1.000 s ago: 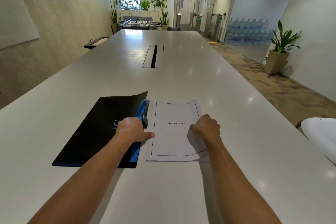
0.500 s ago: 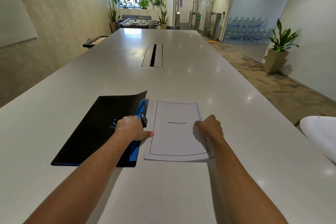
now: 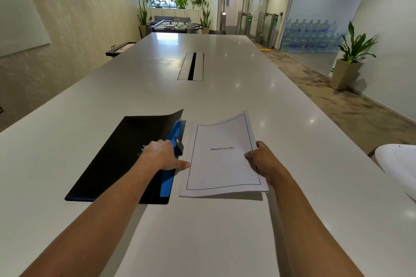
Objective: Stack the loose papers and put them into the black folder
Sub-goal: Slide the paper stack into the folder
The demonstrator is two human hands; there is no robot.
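Observation:
A stack of white papers [image 3: 221, 164], its top sheet headed BIBLIOGRAPHY, sits on the white table [image 3: 202, 231] in front of me. My right hand [image 3: 262, 159] grips the stack's right edge, which is raised off the table while the left edge stays down. The black folder [image 3: 117, 157] lies just left of the stack, its cover slightly lifted at the far corner, with a blue inner strip and a clip showing. My left hand [image 3: 161, 155] rests on the folder's right side, its thumb touching the papers' left edge.
A cable hatch [image 3: 191, 66] is set into the table's middle, farther away. A white rounded object [image 3: 398, 166] sits at the table's right edge. A potted plant [image 3: 347, 60] stands on the floor to the right. A wall runs along the left.
My right hand slid from the top of the sheet to the stack's right edge and lifted that side. The left hand stayed put on the folder.

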